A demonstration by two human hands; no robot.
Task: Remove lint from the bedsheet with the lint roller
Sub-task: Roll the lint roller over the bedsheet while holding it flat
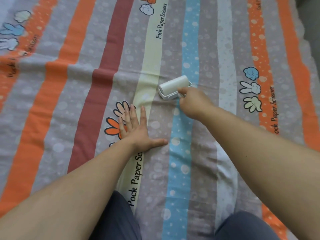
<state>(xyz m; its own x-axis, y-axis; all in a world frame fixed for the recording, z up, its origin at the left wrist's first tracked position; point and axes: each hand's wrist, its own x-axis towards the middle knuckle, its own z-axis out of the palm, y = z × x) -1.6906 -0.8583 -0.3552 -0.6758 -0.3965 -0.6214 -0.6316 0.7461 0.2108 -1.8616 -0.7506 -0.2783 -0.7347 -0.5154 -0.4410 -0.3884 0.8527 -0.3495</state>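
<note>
A striped bedsheet (72,94) in grey, orange, red, cream and blue fills the view. The white lint roller (174,86) lies with its drum on the sheet, across the cream and grey stripes. My right hand (194,102) is closed around its handle, just behind the drum; the handle is mostly hidden by my fingers. My left hand (136,128) lies flat on the sheet, fingers spread, to the lower left of the roller and apart from it. A small pale patch (145,96) shows on the cream stripe left of the roller.
My knees in dark trousers (114,220) rest on the sheet at the bottom of the view. The sheet's right edge (306,54) runs along a grey surface at the far right. Creases cross the fabric around the roller.
</note>
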